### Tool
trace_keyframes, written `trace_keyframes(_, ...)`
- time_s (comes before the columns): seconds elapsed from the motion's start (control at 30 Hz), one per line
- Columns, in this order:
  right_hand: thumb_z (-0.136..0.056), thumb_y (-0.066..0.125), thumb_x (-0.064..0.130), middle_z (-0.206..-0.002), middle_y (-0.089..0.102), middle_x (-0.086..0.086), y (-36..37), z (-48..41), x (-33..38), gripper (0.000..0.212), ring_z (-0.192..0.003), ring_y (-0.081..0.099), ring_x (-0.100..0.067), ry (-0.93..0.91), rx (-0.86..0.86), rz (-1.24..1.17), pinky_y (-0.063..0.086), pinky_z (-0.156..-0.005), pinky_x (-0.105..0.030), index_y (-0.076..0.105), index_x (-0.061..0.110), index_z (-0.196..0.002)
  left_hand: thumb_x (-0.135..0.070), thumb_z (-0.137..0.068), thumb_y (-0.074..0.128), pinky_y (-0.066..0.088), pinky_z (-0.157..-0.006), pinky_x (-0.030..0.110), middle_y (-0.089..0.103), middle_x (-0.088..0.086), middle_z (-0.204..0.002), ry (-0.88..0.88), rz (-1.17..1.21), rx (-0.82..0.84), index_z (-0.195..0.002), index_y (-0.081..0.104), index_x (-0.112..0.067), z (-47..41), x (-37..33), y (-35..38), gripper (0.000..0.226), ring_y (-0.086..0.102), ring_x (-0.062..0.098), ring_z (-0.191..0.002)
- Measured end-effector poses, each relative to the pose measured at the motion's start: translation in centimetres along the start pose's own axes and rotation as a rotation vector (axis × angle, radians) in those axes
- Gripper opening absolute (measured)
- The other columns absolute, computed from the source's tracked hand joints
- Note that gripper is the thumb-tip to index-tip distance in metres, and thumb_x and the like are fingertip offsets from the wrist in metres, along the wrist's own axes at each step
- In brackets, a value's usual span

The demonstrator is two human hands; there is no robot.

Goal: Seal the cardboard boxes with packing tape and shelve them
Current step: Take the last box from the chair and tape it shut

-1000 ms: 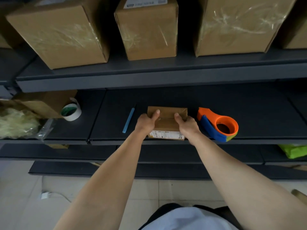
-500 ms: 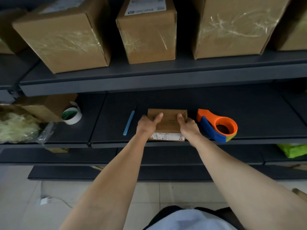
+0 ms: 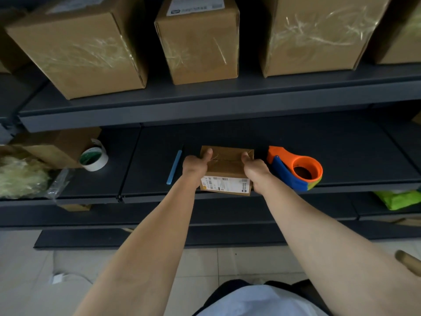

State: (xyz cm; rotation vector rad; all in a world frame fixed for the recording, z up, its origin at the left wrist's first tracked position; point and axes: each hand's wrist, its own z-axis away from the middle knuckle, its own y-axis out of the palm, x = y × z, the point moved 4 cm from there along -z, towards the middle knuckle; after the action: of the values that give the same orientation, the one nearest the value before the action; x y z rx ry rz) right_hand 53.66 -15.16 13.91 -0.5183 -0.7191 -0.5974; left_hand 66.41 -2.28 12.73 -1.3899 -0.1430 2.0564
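The left hand (image 3: 196,166) lays its thumb on top of the small box (image 3: 226,164) near the left edge. Its other fingers wrap the left side, mostly out of sight. The right hand (image 3: 256,172) does the same on the right side: thumb over the top edge, fingers curled around the end. Both hands grip the box between them.

The box sits at the front edge of the dark middle shelf (image 3: 341,156). It may be resting there or just lifted; the view does not settle that. Its long axis runs left to right along the shelf's front edge. The face with the white label (image 3: 224,184) points toward the person, and clear tape wrinkles across the top seam.

Just right of the right hand lies an orange and blue tape dispenser (image 3: 296,169). A blue stick (image 3: 174,166) lies just left of the left hand, pointing front to back. Farther left a tape roll (image 3: 93,157) leans on a brown box. Three large taped boxes (image 3: 77,46) stand on the shelf above.
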Motion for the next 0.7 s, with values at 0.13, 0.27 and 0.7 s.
trace_keyframes(0.13, -0.096, 0.04, 0.053, -0.116, 0.059, -0.014, 0.5, 0.1, 0.0, 0.06, -0.101, 0.062, -0.03, 0.031, -0.017, -0.027, 0.05, -0.093, -0.045, 0.042, 0.007, -0.134, -0.061, -0.086, 0.049, 0.035, -0.048, 0.023, 0.058, 0.0, -0.072, 0.037, -0.057, -0.032, -0.076, 0.051, -0.017, 0.3, -0.3, 0.0, 0.045, 0.055, 0.012, -0.06)
trace_keyframes(0.27, -0.096, 0.04, 0.053, -0.113, 0.059, -0.013, 0.6, 0.1, -0.2, 0.057, -0.098, 0.063, -0.03, 0.041, -0.05, -0.049, 0.052, -0.091, -0.045, 0.043, 0.007, -0.131, -0.064, -0.092, 0.029, 0.05, -0.067, 0.031, 0.062, 0.006, -0.084, -0.016, 0.061, 0.014, -0.095, 0.056, -0.01, 0.3, -0.4, -0.4, 0.06, 0.061, 0.018, -0.074)
trace_keyframes(0.7, -0.099, 0.045, 0.038, -0.088, 0.073, -0.021, 2.0, 0.2, -1.3, 0.033, -0.078, 0.071, -0.041, 0.301, 0.246, -0.505, 0.055, -0.065, -0.062, 0.06, 0.012, -0.113, -0.069, -0.088, 0.029, 0.054, -0.082, 0.045, 0.07, 0.006, -0.1, -0.088, 0.489, 0.185, -0.104, 0.061, -0.02, 2.1, 0.8, -0.5, 0.06, 0.067, 0.025, -0.094)
